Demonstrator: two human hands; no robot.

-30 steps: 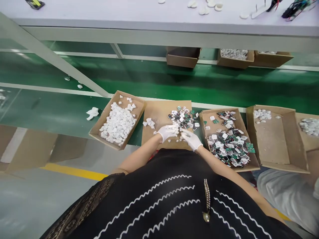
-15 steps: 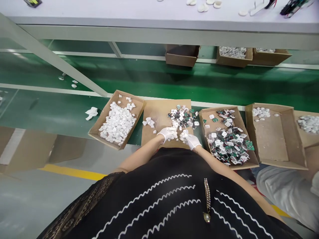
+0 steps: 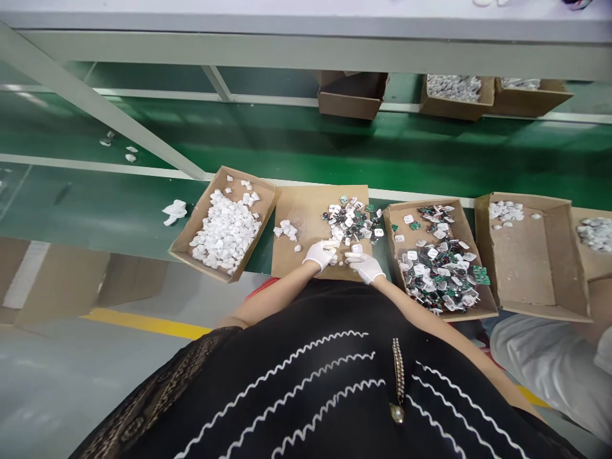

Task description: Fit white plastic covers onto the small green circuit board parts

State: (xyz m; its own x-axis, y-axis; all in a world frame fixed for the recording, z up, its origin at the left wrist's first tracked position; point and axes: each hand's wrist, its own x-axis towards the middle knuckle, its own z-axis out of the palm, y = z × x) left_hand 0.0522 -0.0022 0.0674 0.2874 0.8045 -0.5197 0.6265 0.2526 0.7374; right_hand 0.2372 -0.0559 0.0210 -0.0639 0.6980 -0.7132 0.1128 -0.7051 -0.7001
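A green bench top (image 3: 109, 197) runs across the room, with a cardboard sheet (image 3: 299, 204) lying on it between a left tray (image 3: 261, 185) of white pieces and a right tray (image 3: 465, 223) of wired circuit boards. Half a second ago a clump of small white pieces showed at the tips of the right hand (image 3: 366, 265); now a white square piece (image 3: 356, 249) sits there, near the sheet's near right corner. The left hand (image 3: 321, 253) rests by the near edge, fingers curled; I cannot tell whether either hand's fingers are clamped on anything. The mixed pile (image 3: 351, 220) has kept its place at the far right corner, overhanging the right edge, so the work seems to be going piece by piece, with much left
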